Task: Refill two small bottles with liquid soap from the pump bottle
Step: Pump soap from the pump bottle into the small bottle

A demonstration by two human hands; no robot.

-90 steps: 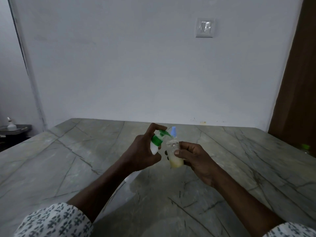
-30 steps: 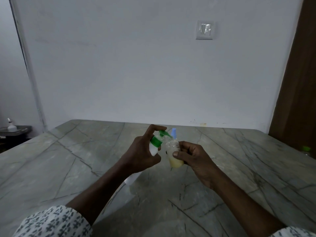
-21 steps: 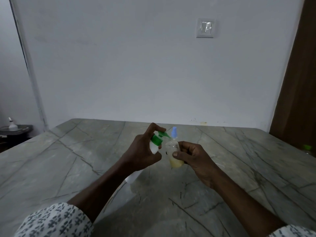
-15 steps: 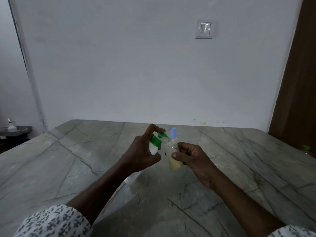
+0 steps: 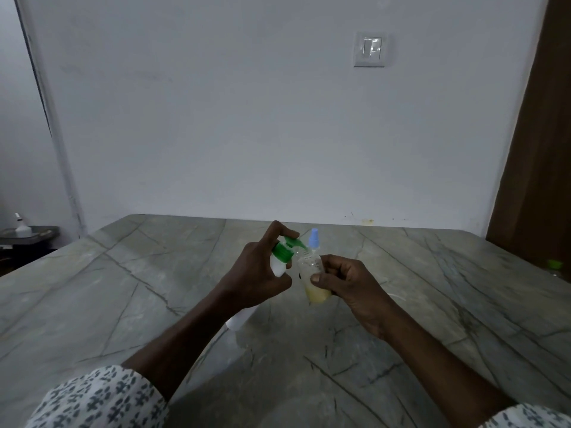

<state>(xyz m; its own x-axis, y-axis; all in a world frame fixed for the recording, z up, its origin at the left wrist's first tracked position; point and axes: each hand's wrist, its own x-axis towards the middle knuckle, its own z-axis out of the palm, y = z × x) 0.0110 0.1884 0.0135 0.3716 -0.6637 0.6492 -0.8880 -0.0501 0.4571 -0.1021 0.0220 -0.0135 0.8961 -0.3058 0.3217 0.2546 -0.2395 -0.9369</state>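
White plastic with a green pump head, the pump bottle (image 5: 279, 261) is wrapped in the left hand (image 5: 258, 278), tilted, its base showing below the wrist, a fingertip resting on the pump top. Just right of the pump bottle, touching its spout, the small bottle (image 5: 312, 278) stands nearly upright in the closed fingers of the right hand (image 5: 343, 281), held above the grey stone desk (image 5: 92, 288). Pale yellow soap fills roughly its lower third. A blue cap (image 5: 313, 240) shows just behind the small bottle's mouth; what it belongs to cannot be told. To fill well, the spout probably needs to stay seated over the mouth while the finger presses in slow, full strokes, with the right hand holding level and steady so nothing runs down the outside. A second small bottle is not clearly visible.
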